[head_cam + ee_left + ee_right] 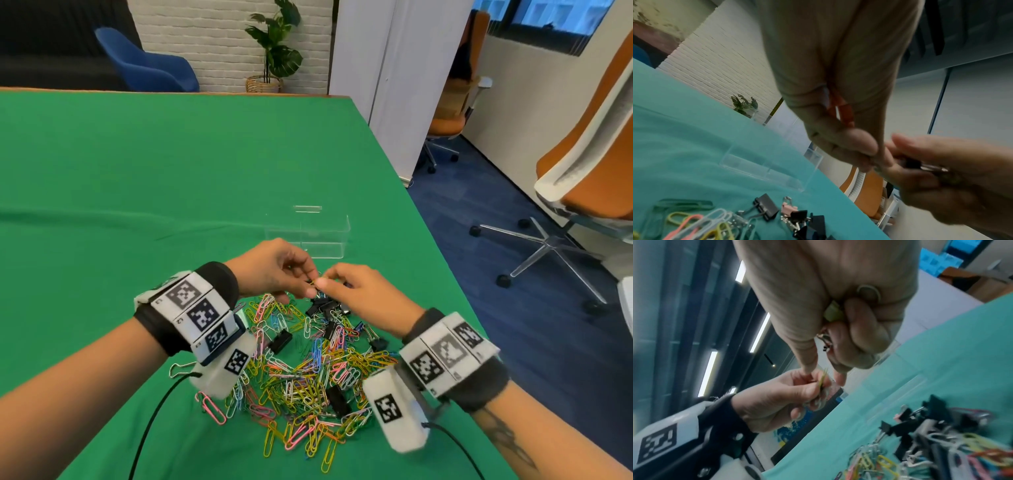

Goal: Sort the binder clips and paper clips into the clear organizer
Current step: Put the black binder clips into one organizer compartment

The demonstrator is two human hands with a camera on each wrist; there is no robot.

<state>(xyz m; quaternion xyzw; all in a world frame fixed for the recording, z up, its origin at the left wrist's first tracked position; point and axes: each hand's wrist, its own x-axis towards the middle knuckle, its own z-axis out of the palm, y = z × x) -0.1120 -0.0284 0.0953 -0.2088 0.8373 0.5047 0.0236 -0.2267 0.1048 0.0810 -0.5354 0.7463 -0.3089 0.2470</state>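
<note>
A heap of coloured paper clips (308,377) with black binder clips (323,305) mixed in lies on the green cloth. Behind it stands the clear organizer (325,236), nothing visible inside. Both hands meet above the heap's far edge. My left hand (305,284) pinches a yellow-green paper clip (823,379) at its fingertips and keeps orange paper clips (840,112) in its palm. My right hand (330,282) is curled round a black binder clip (920,164) with silver handles, its thumb and forefinger reaching to the left fingertips. What else the right palm holds is unclear.
The table's right edge (428,240) runs close beside the organizer, with blue carpet and an orange office chair (589,164) beyond. Green cloth (137,188) stretches to the left and behind. Cables trail from both wrist cameras over the near cloth.
</note>
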